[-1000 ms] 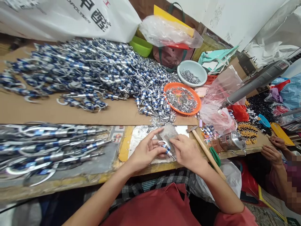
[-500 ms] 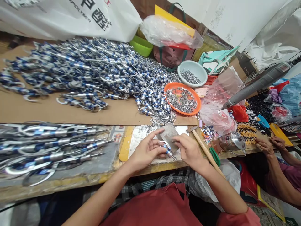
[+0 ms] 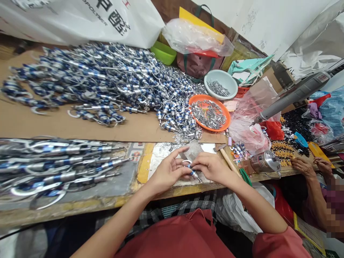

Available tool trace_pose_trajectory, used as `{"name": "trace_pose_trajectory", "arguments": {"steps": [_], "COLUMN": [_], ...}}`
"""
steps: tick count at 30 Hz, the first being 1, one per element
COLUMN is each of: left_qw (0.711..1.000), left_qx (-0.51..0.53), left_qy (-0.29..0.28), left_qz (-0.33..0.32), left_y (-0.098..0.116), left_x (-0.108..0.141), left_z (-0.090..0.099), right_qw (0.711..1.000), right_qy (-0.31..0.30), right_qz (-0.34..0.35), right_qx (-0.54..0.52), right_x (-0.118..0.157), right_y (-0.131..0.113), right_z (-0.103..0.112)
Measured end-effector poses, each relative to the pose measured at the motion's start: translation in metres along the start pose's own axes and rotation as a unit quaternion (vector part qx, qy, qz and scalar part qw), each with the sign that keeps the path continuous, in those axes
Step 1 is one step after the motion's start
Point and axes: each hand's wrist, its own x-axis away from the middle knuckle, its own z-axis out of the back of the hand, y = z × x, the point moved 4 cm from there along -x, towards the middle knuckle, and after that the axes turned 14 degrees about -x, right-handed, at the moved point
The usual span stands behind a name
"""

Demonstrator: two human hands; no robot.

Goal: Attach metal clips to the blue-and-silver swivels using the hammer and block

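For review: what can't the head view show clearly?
Head view:
Blue-and-silver part: partly covered by left hand.
Right hand: contact with part hidden by fingers.
Hammer: handle end behind right forearm.
White sack: cut off by top edge.
Metal bits, orange dish: too small to count.

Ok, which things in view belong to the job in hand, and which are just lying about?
Likely part of the job:
blue-and-silver piece, held in the left hand, with the right hand at it
metal block by the hands
pile of similar pieces
orange tray of small metal parts
hammer, perhaps; unheld

Probably just lying about:
metal mug
green bowl
teal bag
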Motion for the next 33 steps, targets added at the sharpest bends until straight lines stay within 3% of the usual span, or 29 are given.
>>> {"name": "trace_pose_trajectory", "arguments": {"steps": [5, 10, 13, 16, 19, 22, 24, 27, 29, 33], "left_qw": [1.0, 1.0, 1.0, 1.0, 1.0, 1.0, 1.0, 1.0, 1.0, 1.0], "left_qx": [0.012, 0.014, 0.014, 0.008, 0.005, -0.001, -0.005, -0.002, 0.003, 0.004], "left_qy": [-0.003, -0.001, 0.0, -0.001, 0.007, 0.017, 0.018, 0.012, 0.012, 0.01], "left_qz": [0.005, 0.005, 0.005, 0.007, 0.006, 0.004, 0.002, -0.001, -0.003, -0.011], "left_y": [-0.002, -0.001, -0.001, -0.002, -0.003, -0.004, -0.005, -0.006, -0.006, -0.006], "left_x": [-0.001, 0.0, 0.0, 0.0, 0.0, -0.001, -0.002, -0.002, -0.002, -0.002], "left_z": [0.0, 0.0, 0.0, 0.0, 0.002, 0.003, 0.003, 0.003, 0.003, 0.003], "right_qw": [0.998, 0.994, 0.977, 0.941, 0.921, 0.911, 0.923, 0.956, 0.977, 0.981], "right_qy": [0.054, 0.107, 0.211, 0.319, 0.247, 0.157, 0.164, 0.181, 0.146, 0.16], "right_qz": [-0.018, 0.015, -0.005, -0.104, -0.246, -0.327, -0.307, -0.195, -0.117, -0.006], "right_qx": [-0.03, -0.01, -0.045, 0.029, 0.171, 0.195, 0.166, 0.12, 0.102, 0.113], "right_x": [-0.003, 0.0, 0.018, 0.055, 0.089, 0.106, 0.105, 0.094, 0.086, 0.082], "right_y": [0.011, 0.009, 0.014, 0.036, 0.067, 0.085, 0.078, 0.041, 0.012, -0.024], "right_z": [-0.011, -0.016, 0.002, 0.03, 0.043, 0.04, 0.036, 0.03, 0.024, 0.02]}}
